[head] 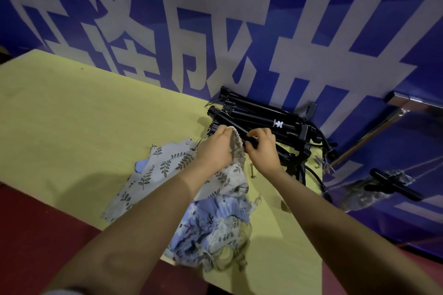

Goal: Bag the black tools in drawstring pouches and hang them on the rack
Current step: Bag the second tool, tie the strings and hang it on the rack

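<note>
Several black tripod-like tools (261,117) lie piled at the table's far right edge against the blue wall. My left hand (217,148) grips the gathered mouth of a leaf-print drawstring pouch (236,151). My right hand (262,149) holds the end of one black tool (250,142) at that pouch mouth. More leaf-print and blue floral pouches (211,223) lie heaped under my forearms. A filled pouch with a black tool (393,184) sticking out hangs by its strings from the metal rack (374,132) at the right.
The yellow-green table (72,115) stretches to the left. A blue wall banner (215,19) with large white characters rises directly behind the table. Red floor (31,223) shows at the lower left. A small metal hook (253,171) lies by my right wrist.
</note>
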A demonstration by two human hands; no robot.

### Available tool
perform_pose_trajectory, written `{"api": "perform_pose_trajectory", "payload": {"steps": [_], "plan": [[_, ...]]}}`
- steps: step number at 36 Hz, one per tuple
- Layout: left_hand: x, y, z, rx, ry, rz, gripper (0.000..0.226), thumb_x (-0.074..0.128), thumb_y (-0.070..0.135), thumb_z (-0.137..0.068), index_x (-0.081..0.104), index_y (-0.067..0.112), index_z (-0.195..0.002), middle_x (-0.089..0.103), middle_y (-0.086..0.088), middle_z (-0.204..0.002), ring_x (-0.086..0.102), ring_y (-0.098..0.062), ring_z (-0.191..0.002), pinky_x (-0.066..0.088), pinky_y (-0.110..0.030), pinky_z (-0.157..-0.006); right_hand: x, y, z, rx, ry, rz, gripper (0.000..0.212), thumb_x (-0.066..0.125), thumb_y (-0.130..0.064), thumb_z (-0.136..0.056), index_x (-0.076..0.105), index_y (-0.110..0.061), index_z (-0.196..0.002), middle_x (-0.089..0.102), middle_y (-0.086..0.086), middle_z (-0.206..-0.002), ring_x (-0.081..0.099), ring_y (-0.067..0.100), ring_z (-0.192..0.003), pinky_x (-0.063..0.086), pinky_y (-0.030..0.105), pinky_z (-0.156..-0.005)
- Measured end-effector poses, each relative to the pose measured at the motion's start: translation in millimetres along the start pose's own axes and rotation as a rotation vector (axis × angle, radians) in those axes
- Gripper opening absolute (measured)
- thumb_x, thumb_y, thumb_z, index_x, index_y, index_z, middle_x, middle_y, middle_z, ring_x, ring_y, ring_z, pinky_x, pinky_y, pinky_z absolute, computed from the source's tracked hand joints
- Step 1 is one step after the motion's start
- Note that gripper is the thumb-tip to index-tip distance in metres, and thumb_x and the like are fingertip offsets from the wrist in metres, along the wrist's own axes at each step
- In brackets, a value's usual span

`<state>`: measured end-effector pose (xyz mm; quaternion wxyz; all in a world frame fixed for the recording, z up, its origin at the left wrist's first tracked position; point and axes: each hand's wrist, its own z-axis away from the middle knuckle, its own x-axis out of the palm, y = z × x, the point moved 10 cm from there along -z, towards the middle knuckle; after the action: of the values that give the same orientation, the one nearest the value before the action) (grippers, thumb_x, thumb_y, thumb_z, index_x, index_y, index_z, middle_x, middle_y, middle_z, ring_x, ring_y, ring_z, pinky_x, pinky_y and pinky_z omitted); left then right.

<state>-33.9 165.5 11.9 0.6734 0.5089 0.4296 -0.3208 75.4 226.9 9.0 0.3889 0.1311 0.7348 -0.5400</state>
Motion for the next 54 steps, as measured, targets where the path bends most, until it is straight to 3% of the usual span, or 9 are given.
{"api": "perform_pose_trajectory", "payload": {"steps": [4,9,14,20,25,30,39,45,54], "plan": [[1,1,-15,-0.024,0.001,-0.049,0.059,0.056,0.002,-0.083,0.036,0.013,-0.138,0.038,-0.005,-0.134,0.055,-0.030,-0.108,0.050,-0.040,-0.073,-3,23,-24,0.063,-0.039,0.160,0.038,0.057,-0.011,-0.088,0.050,-0.008,-0.126,0.046,0.011,-0.129,0.040,0.029,-0.120,0.036,0.035,-0.099],[8,-7,-27,-0.063,-0.021,-0.054,0.051,0.055,0.004,-0.085,0.041,0.010,-0.133,0.041,-0.006,-0.131,0.054,-0.028,-0.107,0.041,-0.034,-0.065,13,60,-44,0.148,-0.239,0.371,0.063,0.064,-0.027,-0.087,0.035,-0.013,-0.140,0.040,0.014,-0.140,0.040,0.035,-0.126,0.035,0.042,-0.103],[9,-19,-33,-0.083,-0.005,0.003,0.049,0.052,0.001,-0.084,0.044,0.010,-0.132,0.044,-0.005,-0.131,0.058,-0.025,-0.102,0.049,-0.035,-0.068,37,74,-53,0.104,-0.368,0.541,0.066,0.060,-0.039,-0.090,0.029,-0.015,-0.143,0.047,0.014,-0.136,0.047,0.035,-0.123,0.036,0.045,-0.101],[10,-28,-38,-0.087,-0.004,-0.003,0.050,0.048,-0.002,-0.083,0.045,0.009,-0.132,0.038,-0.005,-0.143,0.059,-0.025,-0.100,0.045,-0.031,-0.062,40,72,-64,0.057,-0.338,0.613,0.055,0.057,-0.037,-0.092,0.035,-0.014,-0.138,0.051,0.014,-0.130,0.050,0.034,-0.119,0.038,0.043,-0.099],[14,-25,-37,-0.086,-0.002,0.024,0.050,0.047,-0.003,-0.084,0.045,0.008,-0.132,0.037,-0.006,-0.144,0.059,-0.026,-0.099,0.044,-0.031,-0.064,20,59,-58,0.032,-0.249,0.530,0.050,0.057,-0.035,-0.091,0.037,-0.012,-0.131,0.051,0.011,-0.121,0.059,0.032,-0.100,0.043,0.036,-0.067],[10,-14,-31,-0.073,0.003,0.027,0.047,0.047,-0.002,-0.085,0.046,0.008,-0.132,0.044,-0.006,-0.134,0.056,-0.026,-0.103,0.045,-0.034,-0.071,-7,44,-50,0.030,-0.179,0.545,0.046,0.061,-0.032,-0.087,0.036,-0.010,-0.118,0.054,0.011,-0.110,0.060,0.035,-0.089,0.037,0.035,-0.060],[6,-1,-16,-0.052,-0.038,0.072,0.053,0.055,0.003,-0.084,0.043,0.011,-0.136,0.040,-0.004,-0.138,0.048,-0.025,-0.121,0.048,-0.039,-0.087,-45,35,-10,0.018,-0.120,0.552,0.054,0.057,-0.033,-0.086,0.034,-0.016,-0.131,0.058,0.011,-0.114,0.062,0.035,-0.093,0.043,0.035,-0.063],[5,15,3,0.000,-0.003,0.081,0.059,0.062,0.016,-0.088,0.037,0.012,-0.142,0.039,-0.001,-0.141,0.052,-0.023,-0.117,0.049,-0.037,-0.088,-66,34,29,0.078,-0.059,0.460,0.042,0.062,-0.027,-0.082,0.040,-0.011,-0.115,0.059,0.010,-0.112,0.061,0.035,-0.094,0.044,0.035,-0.064],[-1,16,18,-0.049,0.017,0.233,0.067,0.062,0.001,-0.084,0.031,0.005,-0.143,0.035,-0.006,-0.144,0.046,-0.025,-0.123,0.040,-0.034,-0.107,-102,22,76,0.022,-0.015,0.468,0.043,0.060,-0.025,-0.081,0.044,-0.017,-0.119,0.062,0.006,-0.109,0.061,0.033,-0.094,0.044,0.035,-0.066]]}}
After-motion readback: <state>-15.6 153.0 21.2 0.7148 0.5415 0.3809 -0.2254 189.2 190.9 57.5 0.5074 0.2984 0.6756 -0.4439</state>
